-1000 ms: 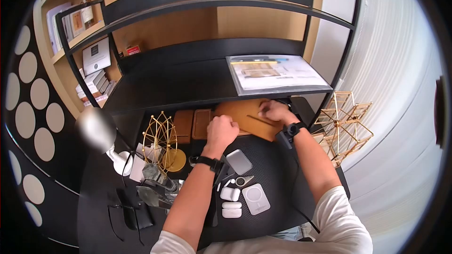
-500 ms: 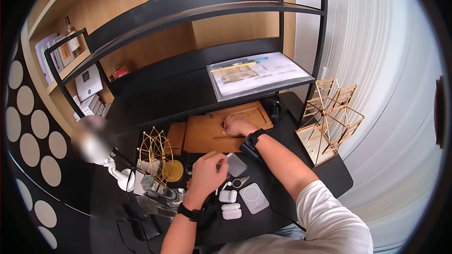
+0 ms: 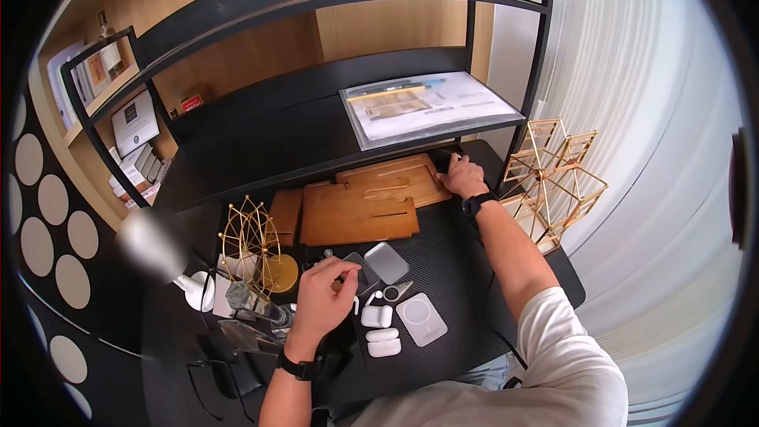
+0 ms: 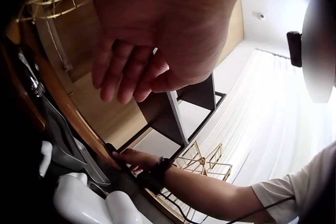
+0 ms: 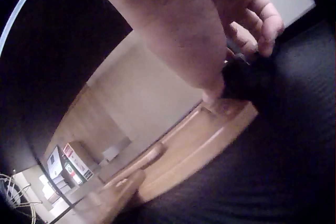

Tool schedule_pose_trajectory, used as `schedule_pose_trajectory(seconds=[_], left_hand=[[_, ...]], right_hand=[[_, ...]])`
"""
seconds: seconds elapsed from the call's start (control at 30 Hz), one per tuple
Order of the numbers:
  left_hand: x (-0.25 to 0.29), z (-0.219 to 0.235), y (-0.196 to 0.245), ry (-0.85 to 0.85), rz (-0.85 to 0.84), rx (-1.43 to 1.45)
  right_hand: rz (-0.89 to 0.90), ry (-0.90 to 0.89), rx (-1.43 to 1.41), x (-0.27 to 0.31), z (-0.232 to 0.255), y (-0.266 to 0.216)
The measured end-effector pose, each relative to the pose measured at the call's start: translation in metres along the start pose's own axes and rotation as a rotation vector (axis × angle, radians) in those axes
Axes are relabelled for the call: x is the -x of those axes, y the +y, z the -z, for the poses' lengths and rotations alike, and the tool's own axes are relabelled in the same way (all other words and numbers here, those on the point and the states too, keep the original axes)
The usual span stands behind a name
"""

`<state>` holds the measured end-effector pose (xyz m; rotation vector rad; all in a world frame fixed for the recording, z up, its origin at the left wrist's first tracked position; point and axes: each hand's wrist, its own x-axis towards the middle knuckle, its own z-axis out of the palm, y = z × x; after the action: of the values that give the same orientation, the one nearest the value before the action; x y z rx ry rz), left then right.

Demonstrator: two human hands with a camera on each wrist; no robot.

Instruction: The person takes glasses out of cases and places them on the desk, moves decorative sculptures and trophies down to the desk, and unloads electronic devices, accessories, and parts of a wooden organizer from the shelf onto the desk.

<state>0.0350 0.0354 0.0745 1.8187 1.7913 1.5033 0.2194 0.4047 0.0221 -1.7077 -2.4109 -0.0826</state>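
Observation:
My right hand point(image 3: 465, 177) is at the back of the desk, by the right end of the wooden organizer boards point(image 3: 387, 198). Its fingers curl round a small black object point(image 5: 247, 79), mostly hidden beneath them. One board, with a slot and a rounded groove, overlaps another behind it. My left hand point(image 3: 324, 300) hovers over the front of the desk, fingers loosely bent and holding nothing. Close by it lie a dark flat case point(image 3: 362, 275), a grey rounded case point(image 3: 387, 262), white earbud cases point(image 3: 376, 316), a ring holder point(image 3: 397, 291) and a white magnetic power bank point(image 3: 421, 319).
A gold wire ornament point(image 3: 257, 241) and glass pieces point(image 3: 257, 300) stand left, near a white lamp point(image 3: 198, 291) and eyeglasses point(image 3: 207, 395). Another gold frame point(image 3: 545, 178) is at right. Overhead, the black shelf point(image 3: 261, 138) carries papers in a clear folder point(image 3: 435, 107).
The front wooden board was turned and laid down beside the other. My right hand let go of it and moved right to the black object; my left hand drew back toward the front left.

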Motion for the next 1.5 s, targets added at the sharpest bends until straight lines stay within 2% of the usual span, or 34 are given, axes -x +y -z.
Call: schedule_pose_trajectory(seconds=[0.13,0.27,0.37,0.4,0.47,0.5,0.57,0.67,0.7,0.73,0.8,0.87,0.93,0.97,1.0,1.07,1.13,1.2,1.27,1.33,1.4,1.5], left_hand=[[-0.006,-0.013,0.004,-0.015,-0.01,0.006],[-0.007,-0.024,0.005,-0.067,0.083,0.052],[-0.008,-0.039,-0.013,-0.12,0.281,0.497],[-0.014,-0.043,-0.018,-0.141,0.353,0.644],[-0.028,-0.044,-0.002,-0.074,0.612,1.021],[-0.036,-0.047,0.003,-0.068,0.622,1.032],[-0.052,-0.055,0.011,-0.089,0.774,1.268],[-0.061,-0.076,0.004,-0.153,0.762,1.339],[-0.061,-0.087,0.009,-0.088,0.784,1.207],[-0.064,-0.093,0.009,-0.105,0.824,1.1],[-0.069,-0.105,0.014,-0.146,0.778,1.073],[-0.081,-0.123,-0.001,-0.215,0.683,0.956],[-0.089,-0.131,-0.005,-0.457,0.573,0.758],[-0.093,-0.132,0.0,-0.512,0.48,0.555],[-0.096,-0.134,-0.002,-0.519,0.474,0.555],[-0.101,-0.132,-0.005,-0.655,0.297,0.308],[-0.104,-0.134,-0.009,-0.689,0.287,0.239],[-0.103,-0.143,-0.019,-0.89,0.105,0.124],[-0.096,-0.154,-0.023,-0.918,0.061,0.063],[-0.092,-0.163,-0.025,-0.847,-0.066,-0.038],[-0.09,-0.164,-0.019,-0.856,-0.013,-0.025],[-0.085,-0.167,-0.019,-0.828,-0.144,-0.152]], right_hand=[[-0.029,-0.051,-0.135,-0.008,-0.01,0.008],[-0.07,0.159,-0.322,0.002,0.007,0.011],[0.048,0.194,-0.396,0.036,0.041,0.007],[0.151,0.181,-0.451,0.057,0.06,0.002],[0.37,0.21,-0.522,0.102,0.094,-0.01],[0.486,0.254,-0.537,0.126,0.105,-0.015],[0.748,0.378,-0.452,0.16,0.107,-0.02],[0.827,0.293,-0.162,0.21,0.125,-0.027],[0.898,0.28,-0.129,0.219,0.129,-0.023],[0.968,0.269,-0.094,0.227,0.133,-0.018],[1.009,0.187,-0.11,0.243,0.137,-0.011],[1.022,0.175,-0.185,0.257,0.137,-0.003],[0.983,0.147,-0.208,0.265,0.133,0.008],[0.937,0.115,-0.237,0.266,0.129,0.017],[0.89,0.084,-0.267,0.266,0.127,0.027],[0.832,0.027,-0.256,0.268,0.129,0.047],[0.802,0.009,-0.197,0.269,0.125,0.062],[0.802,-0.01,-0.146,0.273,0.124,0.066],[0.846,-0.014,-0.127,0.276,0.119,0.064],[0.848,-0.035,-0.137,0.279,0.112,0.058],[0.882,-0.072,-0.096,0.281,0.106,0.052],[0.897,-0.108,-0.2,0.276,0.106,0.048]])
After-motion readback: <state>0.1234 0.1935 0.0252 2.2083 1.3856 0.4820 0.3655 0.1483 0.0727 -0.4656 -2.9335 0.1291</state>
